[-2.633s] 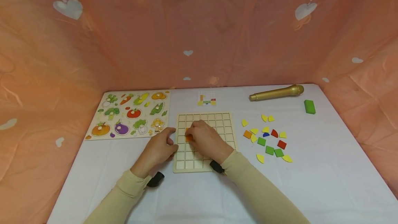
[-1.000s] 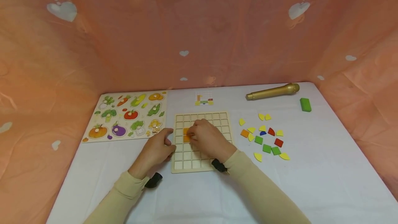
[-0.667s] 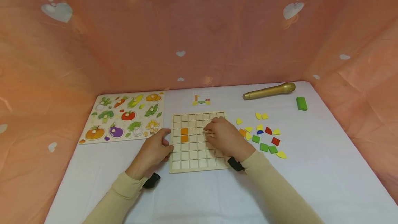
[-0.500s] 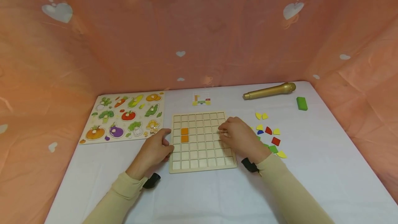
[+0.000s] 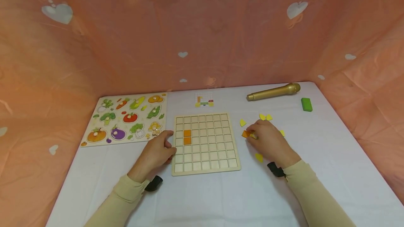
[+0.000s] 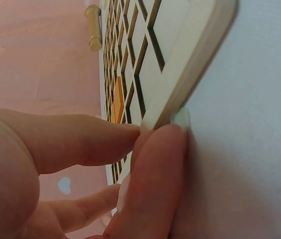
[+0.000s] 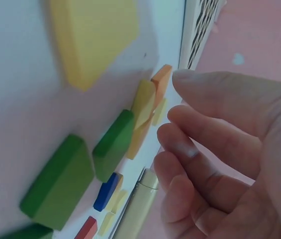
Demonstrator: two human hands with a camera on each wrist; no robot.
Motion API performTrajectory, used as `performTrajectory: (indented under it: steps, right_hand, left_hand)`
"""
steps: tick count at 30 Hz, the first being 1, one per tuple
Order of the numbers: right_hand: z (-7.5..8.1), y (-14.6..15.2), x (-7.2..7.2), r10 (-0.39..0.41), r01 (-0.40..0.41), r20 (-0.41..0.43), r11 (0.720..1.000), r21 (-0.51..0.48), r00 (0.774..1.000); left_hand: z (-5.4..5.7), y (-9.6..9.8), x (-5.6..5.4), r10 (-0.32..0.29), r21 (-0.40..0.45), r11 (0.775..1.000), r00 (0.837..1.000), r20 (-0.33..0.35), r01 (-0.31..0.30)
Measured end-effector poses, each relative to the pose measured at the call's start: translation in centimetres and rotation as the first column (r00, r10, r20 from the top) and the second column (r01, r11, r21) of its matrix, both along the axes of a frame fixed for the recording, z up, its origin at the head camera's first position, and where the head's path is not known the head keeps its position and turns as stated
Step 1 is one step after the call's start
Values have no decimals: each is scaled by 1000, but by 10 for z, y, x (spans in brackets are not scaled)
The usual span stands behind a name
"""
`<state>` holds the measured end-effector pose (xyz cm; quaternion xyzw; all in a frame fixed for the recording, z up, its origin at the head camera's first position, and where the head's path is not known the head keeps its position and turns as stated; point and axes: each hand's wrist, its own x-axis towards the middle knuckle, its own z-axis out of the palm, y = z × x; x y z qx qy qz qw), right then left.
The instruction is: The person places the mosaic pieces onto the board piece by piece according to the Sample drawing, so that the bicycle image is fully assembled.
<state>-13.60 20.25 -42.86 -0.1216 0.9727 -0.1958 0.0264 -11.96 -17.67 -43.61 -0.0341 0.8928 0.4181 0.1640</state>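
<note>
A wooden grid board (image 5: 206, 157) lies in the middle of the white table, with two orange square tiles (image 5: 187, 137) in its cells. My left hand (image 5: 156, 151) holds the board's left edge; in the left wrist view the thumb (image 6: 85, 139) meets the rim on one side and a finger (image 6: 155, 179) on the other. To the right, my right hand (image 5: 269, 141) reaches over loose tiles. Its thumb (image 7: 220, 97) and fingertips are close to an orange tile (image 7: 162, 82) with nothing held. Green tiles (image 7: 60, 184), a blue tile (image 7: 106, 191) and yellow tiles (image 7: 142, 102) lie beside them.
A vegetable puzzle board (image 5: 124, 119) lies at the left. Behind the grid board is a small pattern card (image 5: 204, 100). A gold toy microphone (image 5: 273, 92) and a green block (image 5: 306, 104) sit at the back right. Pink cloth surrounds the table.
My right hand has left the orange tiles on the grid board and moved right, over the loose tiles. The left hand keeps its place at the board's edge.
</note>
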Motion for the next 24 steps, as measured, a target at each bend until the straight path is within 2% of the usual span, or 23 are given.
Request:
performTrajectory:
  steps: [17, 24]
  right_hand:
    - [-5, -5, -9, 22, -21, -30, 999, 36, 999]
    - [-6, -6, -11, 33, -33, -18, 999, 27, 999]
  left_hand:
    - [0, 2, 0, -3, -14, 1000, 1000, -1, 3]
    - [1, 1, 0, 1, -18, 1000, 1000, -2, -1]
